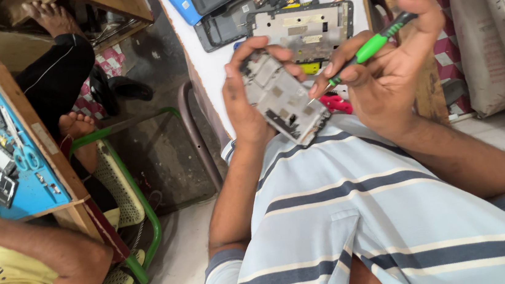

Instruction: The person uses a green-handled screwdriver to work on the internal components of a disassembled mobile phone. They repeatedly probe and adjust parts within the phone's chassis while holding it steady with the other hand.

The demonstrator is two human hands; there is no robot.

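Striped shirt (358,212) below left hand (242,100) clamped on phone frame (282,96), right hand (382,80) gripping green screwdriver (373,47)

Left hand (247,102) raised before chest, fingers (268,51) curled in grip, forearm bent upward. Right hand (381,71) opposite, fingers pinched closed, thumb extended, wrist flexed inward.

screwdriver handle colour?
Green with black bands, on the screwdriver in the right hand; head view.

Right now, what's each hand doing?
Left hand: closed around the opened phone frame.
Right hand: gripping the green-handled screwdriver, tip at the frame.
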